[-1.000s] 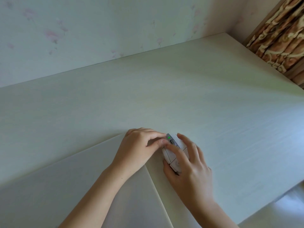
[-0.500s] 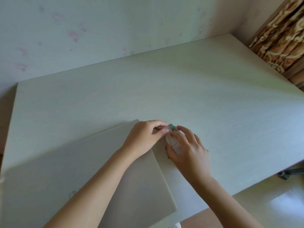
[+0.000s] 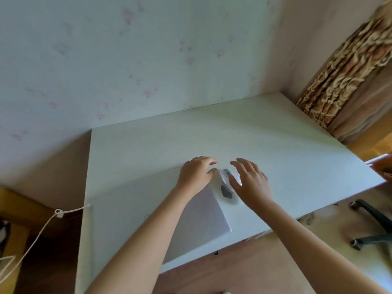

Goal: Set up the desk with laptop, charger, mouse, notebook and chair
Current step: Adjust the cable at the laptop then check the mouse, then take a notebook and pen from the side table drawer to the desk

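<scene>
While both forearms reach in from the near edge, the white mouse [image 3: 228, 179] lies on the pale table [image 3: 286, 149] just beside the right edge of the closed silver laptop [image 3: 197, 215], which rests flat toward the table's near left part. The right hand [image 3: 250, 181] is spread over the mouse with its fingers extended and apart; motion blur makes it hard to tell whether the thumb touches the mouse's side. The left hand [image 3: 196, 174] is loosely curled over the laptop's far right corner, fingertips near the mouse's front, gripping nothing. A white cable [image 3: 36, 236] runs off the table's left edge down toward the floor. At lower right, dark chair legs [image 3: 369, 225] show beyond the table, and a patterned brown curtain [image 3: 347, 81] hangs at the far right.
</scene>
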